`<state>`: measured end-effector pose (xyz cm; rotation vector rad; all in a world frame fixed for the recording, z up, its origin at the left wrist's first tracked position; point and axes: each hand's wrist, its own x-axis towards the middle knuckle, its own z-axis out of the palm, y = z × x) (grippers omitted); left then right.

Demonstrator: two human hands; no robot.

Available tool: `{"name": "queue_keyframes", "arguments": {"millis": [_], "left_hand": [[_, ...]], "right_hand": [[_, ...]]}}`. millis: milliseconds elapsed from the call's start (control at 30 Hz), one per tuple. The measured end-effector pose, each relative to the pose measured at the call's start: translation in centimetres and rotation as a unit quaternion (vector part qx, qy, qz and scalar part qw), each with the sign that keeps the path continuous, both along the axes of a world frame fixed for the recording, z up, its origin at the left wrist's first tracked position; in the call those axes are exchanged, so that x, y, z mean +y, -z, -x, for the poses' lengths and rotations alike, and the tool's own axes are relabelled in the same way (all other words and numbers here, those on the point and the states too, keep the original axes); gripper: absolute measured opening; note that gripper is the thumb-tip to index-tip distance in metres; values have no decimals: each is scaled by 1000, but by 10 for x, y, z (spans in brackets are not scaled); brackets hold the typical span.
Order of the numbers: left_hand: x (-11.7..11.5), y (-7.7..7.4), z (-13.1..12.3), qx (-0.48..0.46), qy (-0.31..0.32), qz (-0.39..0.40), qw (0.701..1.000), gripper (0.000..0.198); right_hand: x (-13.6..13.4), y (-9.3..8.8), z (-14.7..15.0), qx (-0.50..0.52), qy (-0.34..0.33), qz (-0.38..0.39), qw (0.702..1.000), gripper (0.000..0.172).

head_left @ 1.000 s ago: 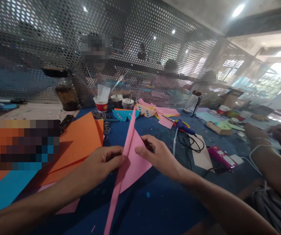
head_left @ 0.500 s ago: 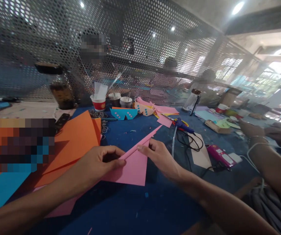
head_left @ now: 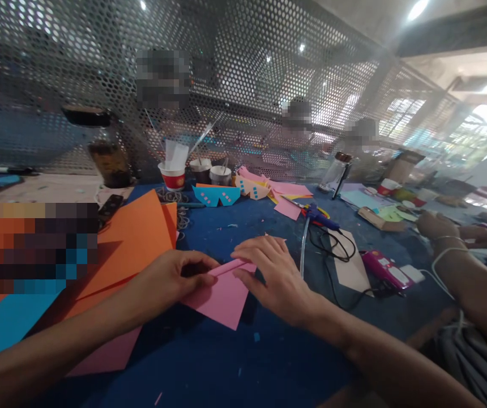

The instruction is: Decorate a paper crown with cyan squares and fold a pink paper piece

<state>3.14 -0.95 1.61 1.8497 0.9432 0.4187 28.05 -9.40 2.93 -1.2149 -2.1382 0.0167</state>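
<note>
A sheet of pink paper (head_left: 222,297), its upper edge rolled or folded over, is held above the blue table between both hands. My left hand (head_left: 184,277) pinches the left end of the fold between thumb and fingers. My right hand (head_left: 271,275) lies over the right end, fingers on top and thumb below, closed on the paper. Its fingers cover most of that end, and a small pink tip shows beyond them. Left of my left hand lie large orange sheets (head_left: 128,243), with another pink sheet (head_left: 107,351) under my forearm.
Blue paper glasses (head_left: 217,195) and peach ones (head_left: 252,188) stand at the back by a paper cup (head_left: 172,176). A blue glue gun (head_left: 322,216) with black cable and a magenta box (head_left: 387,270) lie to the right. Another person's arm (head_left: 460,266) reaches in at far right.
My right hand has shifted from pinching the fold with its fingertips to lying over it. The pink sheet has tilted and dropped slightly, its right end now mostly covered.
</note>
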Motion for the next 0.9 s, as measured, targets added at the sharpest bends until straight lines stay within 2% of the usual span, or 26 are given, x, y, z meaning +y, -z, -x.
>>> {"name": "queue_keyframes", "arguments": {"millis": [133,233,367,500,667,733,900], "left_hand": [[-3,3,-6,-40,-12,24,999,31],[-8,2,-7,-23,-22,-11,999,31],[-12,2,-5,52,-12,-122,991,12],[-11,11,-3,50,38,-236,970,23],[-11,23,-2,17,78,-391,917,29],[-13,25,-1,-3,103,-406,908,29],[-18,24,0,4,176,-349,921,21]], "right_hand": [[4,6,2,-17,11,70,997,9],[6,9,1,-4,27,123,992,2],[8,9,2,8,44,168,985,7],[12,14,1,13,52,193,980,8],[16,22,-2,13,59,186,981,9],[15,23,-2,11,56,182,982,8],[14,23,-2,-12,54,153,987,7]]}}
